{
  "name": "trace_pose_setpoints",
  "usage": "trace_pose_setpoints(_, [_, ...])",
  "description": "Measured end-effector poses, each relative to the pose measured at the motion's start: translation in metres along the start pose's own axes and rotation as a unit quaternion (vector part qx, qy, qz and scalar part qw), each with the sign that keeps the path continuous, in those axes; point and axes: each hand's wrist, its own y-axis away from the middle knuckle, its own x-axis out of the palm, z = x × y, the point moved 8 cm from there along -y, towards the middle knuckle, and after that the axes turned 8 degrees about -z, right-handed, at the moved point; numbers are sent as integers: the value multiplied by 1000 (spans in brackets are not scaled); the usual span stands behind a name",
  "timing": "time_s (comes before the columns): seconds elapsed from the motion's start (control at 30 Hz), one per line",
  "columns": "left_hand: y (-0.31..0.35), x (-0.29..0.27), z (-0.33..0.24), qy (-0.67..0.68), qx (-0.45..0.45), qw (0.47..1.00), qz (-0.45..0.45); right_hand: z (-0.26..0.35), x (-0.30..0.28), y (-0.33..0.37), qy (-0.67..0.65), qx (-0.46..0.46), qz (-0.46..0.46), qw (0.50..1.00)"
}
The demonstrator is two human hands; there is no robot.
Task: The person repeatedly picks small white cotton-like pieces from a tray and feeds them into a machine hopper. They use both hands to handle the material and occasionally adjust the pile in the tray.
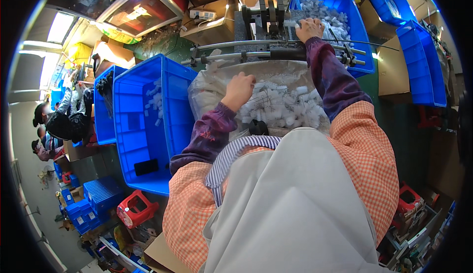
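Note:
My left hand point(239, 90) hovers over the left part of a clear plastic sheet or bag holding many small white ribbed plastic pieces point(281, 105). Its fingers are curled together, and whatever they may hold is hidden. Farther off and to the right, my right hand point(310, 29) reaches to the dark metal machine point(268, 21). Its fingertips close on a white ribbed plastic piece point(289, 23) at the machine's right side. Metal rods point(231, 56) run crosswise in front of the machine, below my right wrist.
A large blue bin point(165, 120) on the left holds some white pieces and a dark flat object point(146, 166). Another blue bin point(362, 31), heaped with white pieces, stands behind my right hand. A thin rod point(379, 45) sticks out rightward. Red stools point(136, 209) stand behind; people sit far left.

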Motion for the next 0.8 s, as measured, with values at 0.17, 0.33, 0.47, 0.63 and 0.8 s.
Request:
trace_pose_setpoints(0.17, [-5, -15, -11, 56, 21, 997, -50, 8, -3, 7, -41, -26, -24, 999])
trace_pose_setpoints(0.33, [-9, -23, -31, 75, 29, 994, -77, 43, 6, 13, -67, -52, -36, 996])
trace_pose_setpoints(0.47, [-10, -30, -41, 115, 70, 982, -132, 71, 5, 17, -42, -75, -50, 995])
trace_pose_setpoints(0.63, [-15, -32, -27, 205, 41, 966, -152, 53, 6, 15, -49, -67, -46, 995])
trace_pose_setpoints(0.8, [-16, -37, -25, 222, 56, 955, -187, 10, 9, 5, -43, -54, -33, 997])
